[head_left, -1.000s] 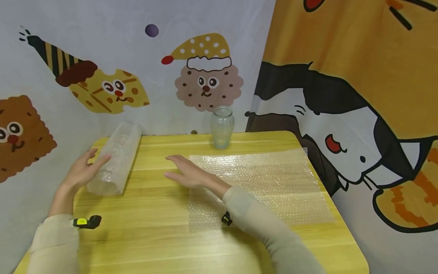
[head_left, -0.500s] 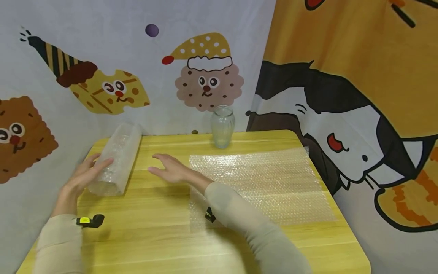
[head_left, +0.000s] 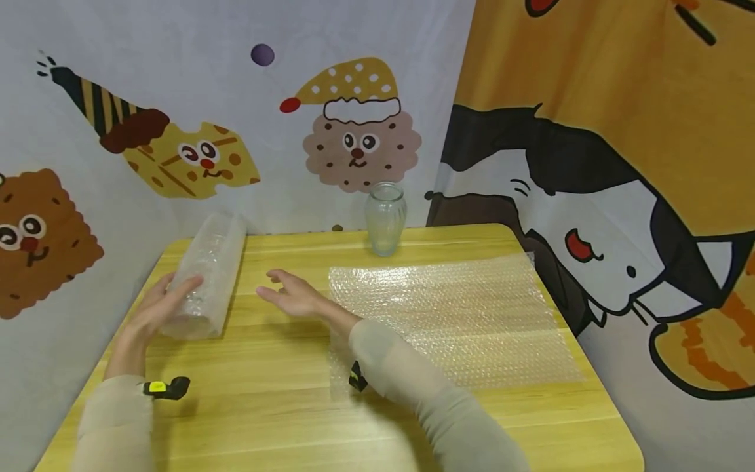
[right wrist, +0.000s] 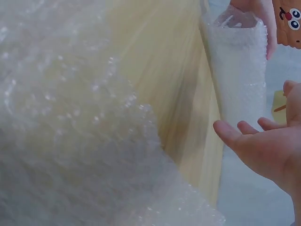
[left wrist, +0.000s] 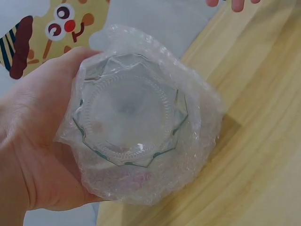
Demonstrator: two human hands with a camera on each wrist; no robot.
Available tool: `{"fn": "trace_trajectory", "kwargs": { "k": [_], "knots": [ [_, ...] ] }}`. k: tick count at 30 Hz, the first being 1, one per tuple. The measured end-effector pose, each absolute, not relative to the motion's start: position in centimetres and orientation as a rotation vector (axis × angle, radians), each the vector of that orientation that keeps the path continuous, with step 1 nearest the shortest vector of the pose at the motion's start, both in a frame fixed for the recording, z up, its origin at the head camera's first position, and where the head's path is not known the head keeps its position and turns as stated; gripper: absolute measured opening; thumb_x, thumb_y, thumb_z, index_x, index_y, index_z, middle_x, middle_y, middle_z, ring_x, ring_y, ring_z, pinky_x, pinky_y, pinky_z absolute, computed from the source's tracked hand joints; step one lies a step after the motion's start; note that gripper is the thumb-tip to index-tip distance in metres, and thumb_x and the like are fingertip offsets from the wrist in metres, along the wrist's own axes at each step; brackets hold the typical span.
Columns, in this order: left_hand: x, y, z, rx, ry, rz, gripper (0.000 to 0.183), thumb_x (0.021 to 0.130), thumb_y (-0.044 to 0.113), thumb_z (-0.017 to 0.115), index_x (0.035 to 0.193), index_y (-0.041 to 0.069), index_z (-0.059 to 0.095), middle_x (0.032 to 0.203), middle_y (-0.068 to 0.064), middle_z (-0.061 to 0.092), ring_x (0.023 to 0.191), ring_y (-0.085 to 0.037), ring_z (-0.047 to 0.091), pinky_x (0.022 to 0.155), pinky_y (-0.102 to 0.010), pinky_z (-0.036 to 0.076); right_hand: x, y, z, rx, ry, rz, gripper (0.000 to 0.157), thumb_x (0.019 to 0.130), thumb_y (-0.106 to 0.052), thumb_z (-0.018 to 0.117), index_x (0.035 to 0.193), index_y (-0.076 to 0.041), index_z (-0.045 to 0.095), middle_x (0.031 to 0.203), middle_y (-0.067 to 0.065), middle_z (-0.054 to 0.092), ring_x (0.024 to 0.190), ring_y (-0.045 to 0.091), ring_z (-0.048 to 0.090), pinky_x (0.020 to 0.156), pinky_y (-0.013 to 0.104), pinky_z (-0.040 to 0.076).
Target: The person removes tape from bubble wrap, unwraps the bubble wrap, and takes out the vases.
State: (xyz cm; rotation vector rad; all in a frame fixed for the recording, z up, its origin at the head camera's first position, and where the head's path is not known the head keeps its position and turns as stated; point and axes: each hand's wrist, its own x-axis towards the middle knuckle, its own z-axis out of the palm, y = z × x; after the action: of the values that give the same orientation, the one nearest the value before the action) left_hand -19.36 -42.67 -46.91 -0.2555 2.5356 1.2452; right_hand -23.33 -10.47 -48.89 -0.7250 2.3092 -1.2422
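Note:
My left hand (head_left: pixel 162 305) holds a bubble-wrapped glass vessel (head_left: pixel 206 282) from its left side, the thumb lying on top of the wrap. The vessel lies on its side at the table's left. In the left wrist view, its faceted clear glass base (left wrist: pixel 129 115) shows inside the open end of the wrap. The rest of the glass is hidden in the layers. My right hand (head_left: pixel 295 295) hovers over the table to the right of the roll, fingers relaxed and holding nothing. Beneath my right forearm, a flat bubble wrap sheet (head_left: pixel 460 328) is spread out.
A clear glass vase (head_left: pixel 386 219) stands upright at the back edge of the wooden table (head_left: pixel 253 419), behind the sheet. A cartoon-printed cloth (head_left: pixel 212 59) hangs close behind the table and along its sides.
The right hand has moved left toward the wrapped vessel, away from the sheet. The left hand has shifted slightly right, and the wrapped vessel has moved a little right with it.

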Motion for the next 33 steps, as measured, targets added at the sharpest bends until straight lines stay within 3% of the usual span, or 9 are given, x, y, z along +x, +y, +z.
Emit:
{"fn": "trace_trajectory", "kwargs": {
  "k": [3,6,11,17,20,29,33],
  "knots": [
    [-19.1,-42.2,-47.4,-0.236,2.551,1.277,0.103,0.099,0.075,0.037,0.167,0.011,-0.007,0.157,-0.033,0.037,0.133,-0.046,0.049,0.102,-0.061,0.049,-23.0,-10.7,-49.4,-0.647,2.271,-1.317,0.07,0.102,-0.07,0.04,0.161,-0.034,0.03,0.165,-0.001,0.041,0.143,0.023,0.054,0.116,0.043,0.05],
    [-18.8,-41.5,-47.6,-0.221,2.561,1.282,0.103,0.1,0.073,0.038,0.167,0.008,-0.004,0.155,-0.033,0.04,0.13,-0.044,0.053,0.098,-0.055,0.052,-22.8,-11.0,-49.7,-0.571,2.22,-1.395,0.072,0.1,-0.071,0.044,0.16,-0.033,0.032,0.164,0.0,0.043,0.14,0.024,0.056,0.114,0.044,0.051],
    [-18.1,-39.9,-47.6,-0.21,2.545,1.256,0.103,0.099,0.075,0.039,0.167,0.01,-0.004,0.157,-0.033,0.038,0.136,-0.049,0.048,0.103,-0.065,0.048,-22.5,-11.7,-50.2,-0.466,2.115,-1.511,0.076,0.099,-0.069,0.05,0.161,-0.027,0.033,0.163,0.005,0.043,0.13,0.027,0.063,0.107,0.043,0.057],
    [-17.2,-37.9,-47.3,-0.175,2.503,1.22,0.103,0.098,0.075,0.04,0.167,0.012,-0.004,0.165,-0.033,0.026,0.146,-0.056,0.034,0.109,-0.078,0.038,-22.2,-12.5,-50.8,-0.325,2.003,-1.636,0.08,0.102,-0.059,0.053,0.162,-0.013,0.029,0.162,0.016,0.043,0.135,0.034,0.059,0.107,0.045,0.057],
    [-16.9,-36.9,-47.1,-0.178,2.508,1.195,0.106,0.097,0.077,0.041,0.167,0.011,-0.003,0.167,-0.033,0.023,0.148,-0.056,0.032,0.111,-0.077,0.037,-21.9,-12.7,-50.9,-0.27,1.929,-1.704,0.08,0.103,-0.054,0.057,0.161,-0.007,0.03,0.159,0.02,0.046,0.135,0.035,0.059,0.105,0.044,0.058],
    [-16.5,-34.8,-47.4,-0.194,2.546,1.227,0.107,0.095,0.077,0.047,0.166,0.006,0.01,0.16,-0.031,0.038,0.14,-0.047,0.047,0.106,-0.061,0.05,-21.5,-12.7,-51.2,-0.25,1.811,-1.786,0.08,0.101,-0.05,0.062,0.159,-0.005,0.032,0.155,0.022,0.05,0.133,0.031,0.061,0.099,0.041,0.062],
    [-16.4,-34.0,-47.7,-0.193,2.57,1.27,0.103,0.096,0.075,0.049,0.165,0.006,0.017,0.153,-0.031,0.047,0.13,-0.042,0.057,0.095,-0.043,0.056,-21.6,-12.2,-51.4,-0.222,1.811,-1.812,0.08,0.099,-0.051,0.066,0.158,-0.008,0.035,0.153,0.02,0.052,0.128,0.029,0.064,0.092,0.04,0.065]
  ]
}}
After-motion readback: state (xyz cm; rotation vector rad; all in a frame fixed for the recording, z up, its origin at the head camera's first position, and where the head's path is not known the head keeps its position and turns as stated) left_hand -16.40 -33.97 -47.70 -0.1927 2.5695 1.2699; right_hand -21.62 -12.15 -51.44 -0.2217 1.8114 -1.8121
